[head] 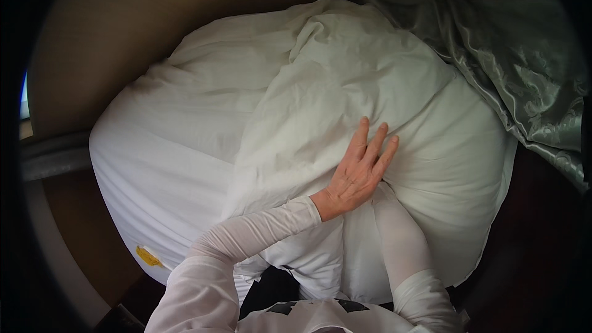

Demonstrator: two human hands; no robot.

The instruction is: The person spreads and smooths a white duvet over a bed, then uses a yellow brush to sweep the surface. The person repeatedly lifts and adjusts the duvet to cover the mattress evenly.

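My left hand [357, 173] rests palm down, fingers spread, on a rumpled white duvet [305, 115] that covers most of the bed. White sleeves reach my wrists. My right forearm extends under the left hand, and the right hand itself is hidden beneath the fabric, so its grip does not show. Folds in the cloth gather around the spot where that arm goes in. Left of the duvet's thick fold lies a smoother stretch of white bedding [175, 138].
Shiny grey patterned fabric [518, 69] drapes at the upper right. Behind the bed curves a brown surface [115, 18]. A yellow patch [148, 256] marks the bedding's lower left edge. Grey fabric [58, 159] is at the far left.
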